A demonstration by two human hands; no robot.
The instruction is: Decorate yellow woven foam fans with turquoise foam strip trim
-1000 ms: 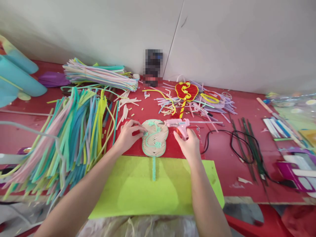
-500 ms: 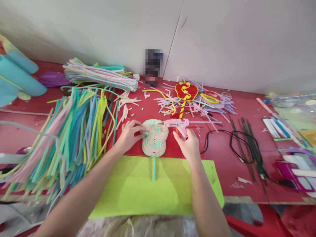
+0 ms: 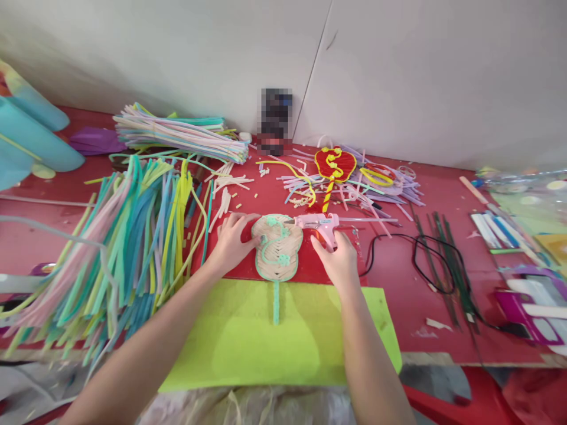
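A cream pipe-cleaner fan (image 3: pixel 290 251) with a mint-green rim, green curling trim and small flowers lies flat in front of me. Its mint-green handle (image 3: pixel 276 304) points toward me. At the fan's upper left edge, my left hand (image 3: pixel 233 241) is closed, thumb and fingers gripping the rim. My right hand (image 3: pixel 340 255) is wrapped around the grip of a pink hot glue gun (image 3: pixel 326 224), whose nozzle points left at the fan's upper right part. A glue stick sticks out of the gun's rear.
Pipe cleaners in many colours (image 3: pixel 146 230) fill the left, with a bundle (image 3: pixel 181 136) behind. A red-and-yellow fan (image 3: pixel 335 164) lies at the back among lilac stems. A lime-green mat (image 3: pixel 266 354) covers the front. A black cable (image 3: pixel 416 248) loops right.
My left fingers have drawn back slightly to the left, from over the fan's face to its edge. My right hand and the glue gun stay almost still.
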